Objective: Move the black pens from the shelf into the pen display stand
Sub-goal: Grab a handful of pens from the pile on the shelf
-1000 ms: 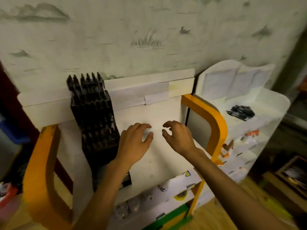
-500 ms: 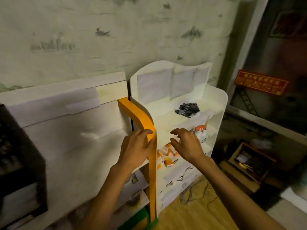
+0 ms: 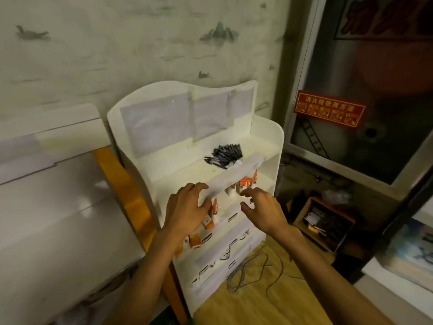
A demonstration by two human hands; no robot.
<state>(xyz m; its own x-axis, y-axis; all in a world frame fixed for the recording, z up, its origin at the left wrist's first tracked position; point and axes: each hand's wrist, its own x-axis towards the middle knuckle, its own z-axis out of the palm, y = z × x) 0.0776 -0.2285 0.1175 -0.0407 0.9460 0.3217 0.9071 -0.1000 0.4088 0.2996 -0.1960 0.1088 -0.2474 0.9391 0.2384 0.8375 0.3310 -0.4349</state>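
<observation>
Matt white board shelf (image 3: 269, 146), glossy black plastic pens (image 3: 225, 154), wood-look floor (image 3: 262, 306).

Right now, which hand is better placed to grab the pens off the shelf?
Probably the right hand: it is empty and sits almost directly below the pens, while the left hand is farther left.

Open air above black pens (image 3: 225, 154) on shelf (image 3: 262, 146) top tier; white front lip (image 3: 236, 175) below, backboard behind, side panel at right

Red sign (image 3: 329, 108) on cabinet; cable (image 3: 253, 268) on floor.
</observation>
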